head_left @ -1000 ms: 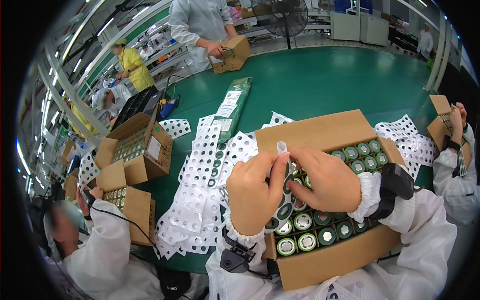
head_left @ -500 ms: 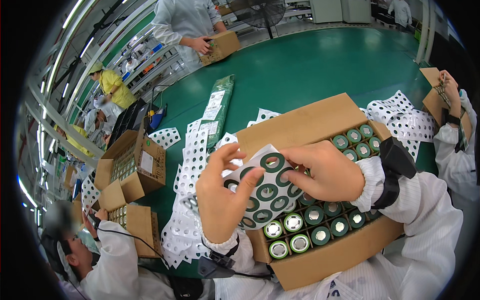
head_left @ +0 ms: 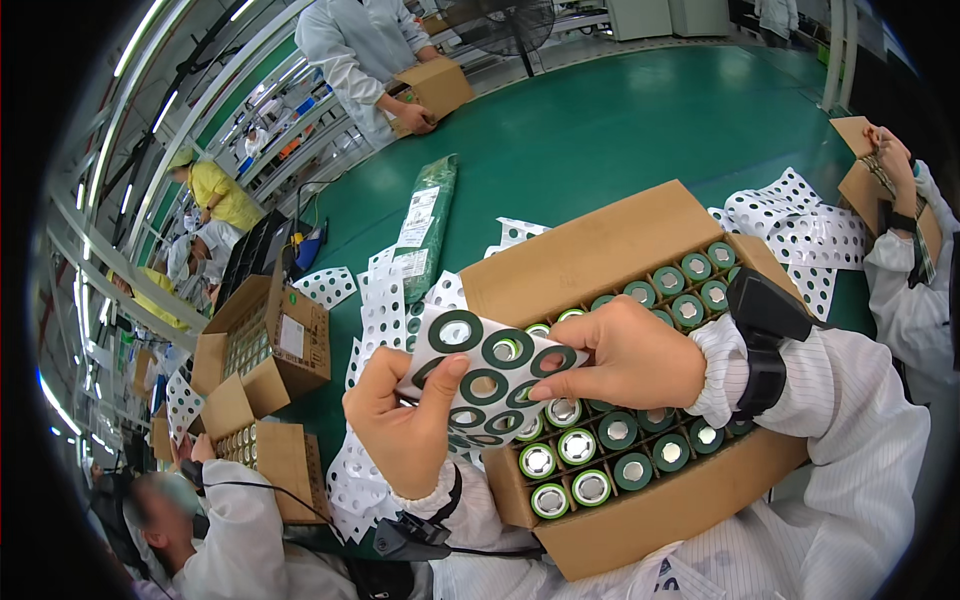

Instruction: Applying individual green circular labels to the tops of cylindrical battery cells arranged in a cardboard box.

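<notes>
My left hand (head_left: pixel 402 425) is closed on a white sticker sheet (head_left: pixel 508 374) that carries rows of dark green rings, its thumb pressed on the face. The thumb and fingertips of my right hand (head_left: pixel 645 352) pinch the right edge of the same sheet, by a ring there. Beneath both hands stands an open cardboard box (head_left: pixel 650 515) packed with upright cylindrical battery cells (head_left: pixel 577 446) in a divider grid. Several cells at the near left show bright green rims and bare metal tops. Others, such as the cell (head_left: pixel 633 470) further right, wear dark green rings.
Used white sheets with punched holes (head_left: pixel 360 480) lie left of the box, more (head_left: pixel 790 215) at the far right. Beyond is a green plastic-wrapped packet (head_left: pixel 428 220). Open cell boxes (head_left: pixel 300 335) stand at left. Co-workers sit left and right; another holds a carton (head_left: pixel 437 90) across the green table.
Both hands have shifted slightly left with the sheet, which now tilts differently. My left fingers have curled closer round it. Across the table, the person's hand has moved lower on the carton.
</notes>
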`<state>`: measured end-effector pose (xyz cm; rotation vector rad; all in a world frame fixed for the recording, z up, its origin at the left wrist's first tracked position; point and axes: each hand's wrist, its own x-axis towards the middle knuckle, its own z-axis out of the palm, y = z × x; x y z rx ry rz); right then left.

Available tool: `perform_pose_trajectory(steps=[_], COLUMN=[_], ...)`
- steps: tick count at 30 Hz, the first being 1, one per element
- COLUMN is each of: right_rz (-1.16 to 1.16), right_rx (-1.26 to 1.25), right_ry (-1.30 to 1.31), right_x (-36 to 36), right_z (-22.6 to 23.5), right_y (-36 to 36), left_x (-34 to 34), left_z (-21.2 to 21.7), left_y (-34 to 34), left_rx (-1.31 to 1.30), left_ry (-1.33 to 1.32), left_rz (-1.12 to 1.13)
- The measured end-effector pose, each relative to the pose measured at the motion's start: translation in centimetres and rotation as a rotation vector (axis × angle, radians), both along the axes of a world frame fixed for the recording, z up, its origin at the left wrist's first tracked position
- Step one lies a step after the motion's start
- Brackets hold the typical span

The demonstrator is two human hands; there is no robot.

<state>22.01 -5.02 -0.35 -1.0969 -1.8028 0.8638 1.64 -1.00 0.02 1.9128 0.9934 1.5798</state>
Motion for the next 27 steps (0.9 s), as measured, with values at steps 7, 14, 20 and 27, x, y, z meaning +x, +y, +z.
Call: perform_pose_trajectory(steps=[7, 14, 20, 27], right_rz=[0.040, -0.134, -0.123, -0.110], right_rx=[-0.078, 0.134, 0.457, 0.604], right_ry=[-0.012, 0.146, -0.056, -0.296], right_x=[0.7, 0.4, 1.8, 2.0], right_z=[0.2, -0.5, -0.5, -0.1], right_y=[0.4, 1.3, 1.7, 1.6], left_x=[-1.3, -1.2, -1.2, -1.1], left_z=[0.2, 0.2, 0.4, 0.2], left_y=[-0.1, 0.4, 0.5, 1.1], left_rx=[-0.105, -0.100, -0.178, -0.225], left_ry=[-0.035, -0.013, 0.046, 0.069], left_rz=[-0.115, -0.068, -0.139, -0.102])
